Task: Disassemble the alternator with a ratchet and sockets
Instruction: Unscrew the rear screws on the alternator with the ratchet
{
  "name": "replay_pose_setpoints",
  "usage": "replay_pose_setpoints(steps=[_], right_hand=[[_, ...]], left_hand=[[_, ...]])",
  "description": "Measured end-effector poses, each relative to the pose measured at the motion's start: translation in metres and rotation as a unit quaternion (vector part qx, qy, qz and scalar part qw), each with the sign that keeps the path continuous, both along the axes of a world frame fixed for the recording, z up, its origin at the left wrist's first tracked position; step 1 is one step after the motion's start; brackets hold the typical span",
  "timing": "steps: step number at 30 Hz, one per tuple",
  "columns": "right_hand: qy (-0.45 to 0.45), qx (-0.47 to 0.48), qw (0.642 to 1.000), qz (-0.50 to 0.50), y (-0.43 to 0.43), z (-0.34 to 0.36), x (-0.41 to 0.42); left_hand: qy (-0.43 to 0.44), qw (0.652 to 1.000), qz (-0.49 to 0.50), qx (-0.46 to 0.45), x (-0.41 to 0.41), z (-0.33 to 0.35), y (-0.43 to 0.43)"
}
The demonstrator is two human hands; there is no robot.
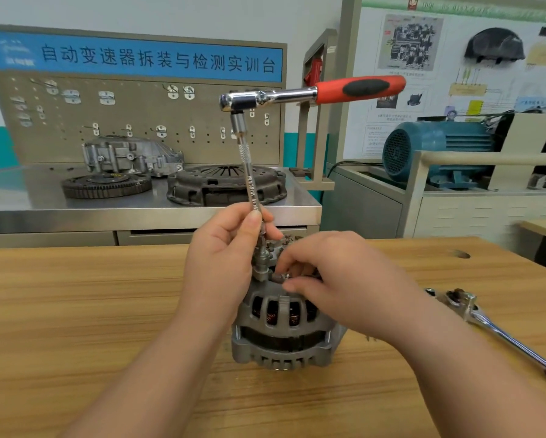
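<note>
A grey alternator (281,336) stands upright on the wooden table (75,311), its copper windings showing through the slots. A ratchet (312,91) with a red and black handle sits atop a long chrome extension bar (249,178) that runs down to a socket (260,267) on the alternator's top. My left hand (224,260) grips the lower part of the extension bar. My right hand (344,282) reaches over the alternator's top, and its fingertips pinch a small part beside the socket. What that part is cannot be made out.
A second chrome ratchet (486,327) with a dark grip lies on the table to the right. Behind stands a steel bench (139,210) with a clutch plate, a ring gear and a housing. A blue electric motor (439,150) sits at the back right.
</note>
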State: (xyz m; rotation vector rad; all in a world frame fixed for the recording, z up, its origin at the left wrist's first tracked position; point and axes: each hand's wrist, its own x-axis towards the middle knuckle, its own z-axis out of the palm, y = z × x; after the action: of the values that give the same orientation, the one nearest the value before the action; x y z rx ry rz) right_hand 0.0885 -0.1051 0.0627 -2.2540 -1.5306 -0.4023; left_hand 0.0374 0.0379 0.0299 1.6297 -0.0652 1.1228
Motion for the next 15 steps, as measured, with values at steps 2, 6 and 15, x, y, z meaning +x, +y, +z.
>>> replay_pose_setpoints(steps=[2, 6, 15], right_hand=[[0.005, -0.010, 1.000, -0.010, 0.000, 0.001, 0.002], [0.006, -0.016, 1.000, -0.009, 0.001, 0.002, 0.001], [-0.028, 0.018, 0.999, 0.007, 0.003, -0.017, 0.001]], left_hand=[[0.001, 1.000, -0.002, 0.009, 0.000, 0.000, -0.001], [0.003, 1.000, -0.005, 0.018, -0.001, -0.002, -0.004], [0.011, 1.000, -0.006, 0.009, -0.002, -0.001, -0.007]])
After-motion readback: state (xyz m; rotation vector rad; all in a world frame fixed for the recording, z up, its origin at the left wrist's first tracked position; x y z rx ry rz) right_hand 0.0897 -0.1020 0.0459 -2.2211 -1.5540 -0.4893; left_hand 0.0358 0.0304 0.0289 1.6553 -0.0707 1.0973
